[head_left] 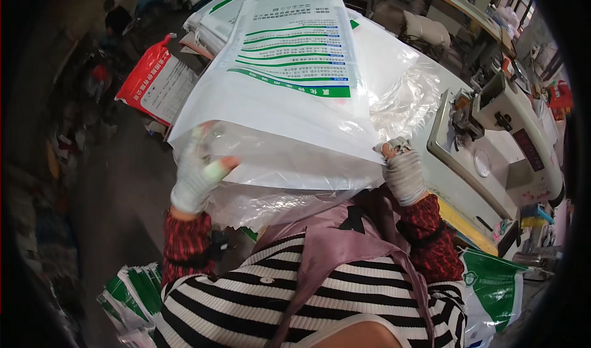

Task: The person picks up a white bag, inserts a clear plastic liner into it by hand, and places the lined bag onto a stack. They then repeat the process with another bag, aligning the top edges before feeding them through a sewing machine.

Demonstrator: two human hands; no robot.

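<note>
White woven sack point(289, 83) with green stripes, clear plastic liner point(277, 163) inside: lying over a sack stack beside the sewing machine point(498, 132). Left hand point(197, 172), gloved: fingers spreading against the liner. Right hand point(401, 169), gloved: fingers pinching the sack's mouth edge.

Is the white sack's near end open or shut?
Open. The left hand is inside the mouth of the white sack, seen through the clear liner; the right hand pinches the edge.

White knit gloves on the left hand point(196, 174) and right hand point(403, 172), red-black patterned sleeves point(184, 243), a striped top point(258, 299), a mauve apron point(345, 243).
</note>
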